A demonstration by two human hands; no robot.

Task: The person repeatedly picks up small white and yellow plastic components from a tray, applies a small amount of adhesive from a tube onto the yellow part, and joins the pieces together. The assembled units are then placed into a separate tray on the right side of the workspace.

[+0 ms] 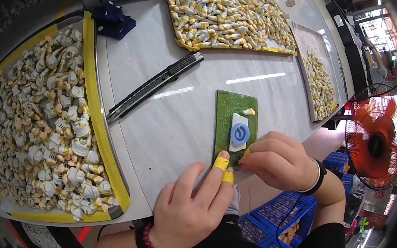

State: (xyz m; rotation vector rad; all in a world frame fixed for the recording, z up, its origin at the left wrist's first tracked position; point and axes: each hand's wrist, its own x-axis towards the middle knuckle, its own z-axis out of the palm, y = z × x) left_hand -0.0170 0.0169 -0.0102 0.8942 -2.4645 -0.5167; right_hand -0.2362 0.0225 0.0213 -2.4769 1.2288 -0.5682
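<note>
A green rectangular board [229,102] lies on the table in front of me. On it is a white pad [234,145] carrying a round blue mould-like piece [240,133]. A small white, yellow and peach part [249,112] rests near its right edge. My left hand [191,210] has its fingers stretched toward the board's lower edge, yellow tape wrapped around two of them. Over the board's lower right corner, my right hand [281,163] is closed with fingertips pinched together; what they hold, if anything, is hidden. Yellow tape shows on one right finger.
A yellow-edged tray [98,86] full of small parts stands left. More parts fill a tray [268,49] at the back and a smaller tray [307,38] at right. A black utility knife [155,86] lies behind the board. Blue crates [277,213] and an orange fan [379,145] stand beyond the table.
</note>
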